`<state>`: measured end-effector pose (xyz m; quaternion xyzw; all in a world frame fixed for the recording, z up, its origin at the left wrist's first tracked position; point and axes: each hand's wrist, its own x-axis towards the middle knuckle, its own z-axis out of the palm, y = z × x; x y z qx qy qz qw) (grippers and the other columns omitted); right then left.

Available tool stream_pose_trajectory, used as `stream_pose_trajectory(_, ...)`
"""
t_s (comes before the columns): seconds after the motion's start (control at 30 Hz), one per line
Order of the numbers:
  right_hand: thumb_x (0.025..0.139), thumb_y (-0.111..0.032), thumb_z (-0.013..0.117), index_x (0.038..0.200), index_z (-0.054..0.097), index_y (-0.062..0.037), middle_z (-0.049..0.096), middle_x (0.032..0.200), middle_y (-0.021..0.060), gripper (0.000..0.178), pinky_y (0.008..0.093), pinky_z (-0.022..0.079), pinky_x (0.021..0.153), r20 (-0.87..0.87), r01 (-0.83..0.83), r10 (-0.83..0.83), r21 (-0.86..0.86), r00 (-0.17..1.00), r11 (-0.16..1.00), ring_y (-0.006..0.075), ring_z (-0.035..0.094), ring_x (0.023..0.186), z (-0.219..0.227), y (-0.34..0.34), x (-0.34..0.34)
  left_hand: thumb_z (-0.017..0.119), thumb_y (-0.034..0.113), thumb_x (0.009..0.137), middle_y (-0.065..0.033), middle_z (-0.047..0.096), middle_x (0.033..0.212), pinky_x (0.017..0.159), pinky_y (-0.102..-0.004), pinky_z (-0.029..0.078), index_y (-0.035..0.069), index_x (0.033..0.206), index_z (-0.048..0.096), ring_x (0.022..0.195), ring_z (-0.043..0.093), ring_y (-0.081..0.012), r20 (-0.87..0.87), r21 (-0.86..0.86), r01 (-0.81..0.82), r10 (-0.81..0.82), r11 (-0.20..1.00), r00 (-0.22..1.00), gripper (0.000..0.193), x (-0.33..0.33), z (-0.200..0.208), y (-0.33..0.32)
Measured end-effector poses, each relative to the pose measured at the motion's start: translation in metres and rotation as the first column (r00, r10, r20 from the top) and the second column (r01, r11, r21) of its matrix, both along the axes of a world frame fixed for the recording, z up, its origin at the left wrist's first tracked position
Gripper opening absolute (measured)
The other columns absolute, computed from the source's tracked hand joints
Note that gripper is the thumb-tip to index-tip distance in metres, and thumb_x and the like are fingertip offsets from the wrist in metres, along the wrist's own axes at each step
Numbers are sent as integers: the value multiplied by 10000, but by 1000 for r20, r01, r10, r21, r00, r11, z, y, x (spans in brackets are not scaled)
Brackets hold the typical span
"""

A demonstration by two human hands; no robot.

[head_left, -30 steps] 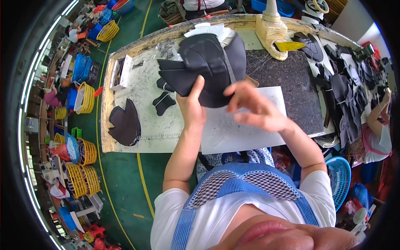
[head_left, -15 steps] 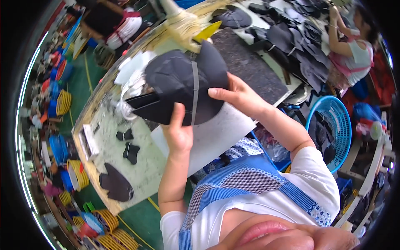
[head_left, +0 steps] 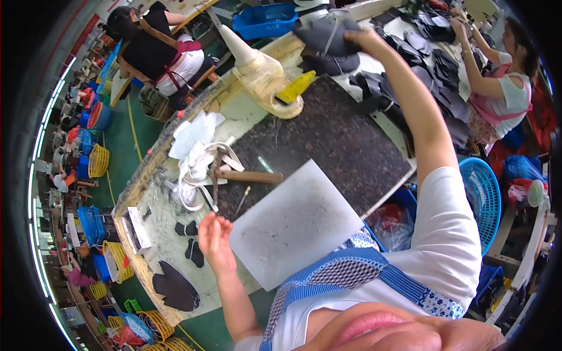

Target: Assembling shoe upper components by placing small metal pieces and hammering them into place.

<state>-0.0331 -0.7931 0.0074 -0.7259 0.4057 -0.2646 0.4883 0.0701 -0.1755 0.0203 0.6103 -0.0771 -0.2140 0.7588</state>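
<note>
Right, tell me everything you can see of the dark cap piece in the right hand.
The dark cap piece is a rounded, dome-shaped grey-black shell, fabric by the look of it, with a pale seam line running down its crown. The right hand, arm stretched far out, grips its right edge at the far side of the workbench. It sits over a second dark rounded piece lying beneath it; whether the two touch cannot be told.

Pretty bright, even overhead light, barely any shadows. Heavy fisheye bend with black corners; the worktop (head_left: 328,134) edge curves. The left hand (head_left: 215,240) is a bit motion-blurred, and the bottom's out of focus.
</note>
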Motion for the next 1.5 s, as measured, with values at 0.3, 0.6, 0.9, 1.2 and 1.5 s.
stream_pose_trajectory(0.3,695,-268,720,934,669,-124,598,1114,104,284,414,468,889,-428,-557,362,-554,828,618,327,546,1070,-10,55,110,546,124,958,-22,603,959,815,-280,487,60,1169,540,873,574,-110,-33,75,-365,368,928,929,220,7,-12,84)
stream_pose_trajectory(0.6,811,-312,578,886,683,-60,660,1016,119,284,428,479,812,-659,-665,195,-602,727,443,311,591,947,-62,56,151,562,127,948,-2,608,954,806,-274,476,62,1126,567,854,565,-106,-122,-7,-472,468,881,875,190,-7,-13,132)
stream_pose_trajectory(0.9,1002,-275,518,994,597,-53,472,765,-39,236,190,330,594,158,-563,597,-214,787,799,53,418,672,41,102,20,578,146,942,-46,601,984,834,-308,485,48,1161,555,888,568,-148,-187,-33,-581,566,814,803,241,-30,-47,191)
stream_pose_trajectory(1.2,931,-194,620,904,593,-32,561,794,24,167,222,413,595,-286,-693,631,-271,721,668,101,512,643,-47,196,-42,658,107,894,-68,648,984,840,-268,485,8,1059,606,909,620,-133,240,259,-476,422,840,874,200,-50,-41,177)
stream_pose_trajectory(1.5,938,-139,617,1015,632,-13,588,825,-11,149,198,426,668,-140,-639,643,-386,753,665,51,518,745,10,269,-17,800,538,693,-5,635,912,692,-231,426,50,1138,604,761,557,-70,144,581,-617,679,531,720,689,32,-63,355)
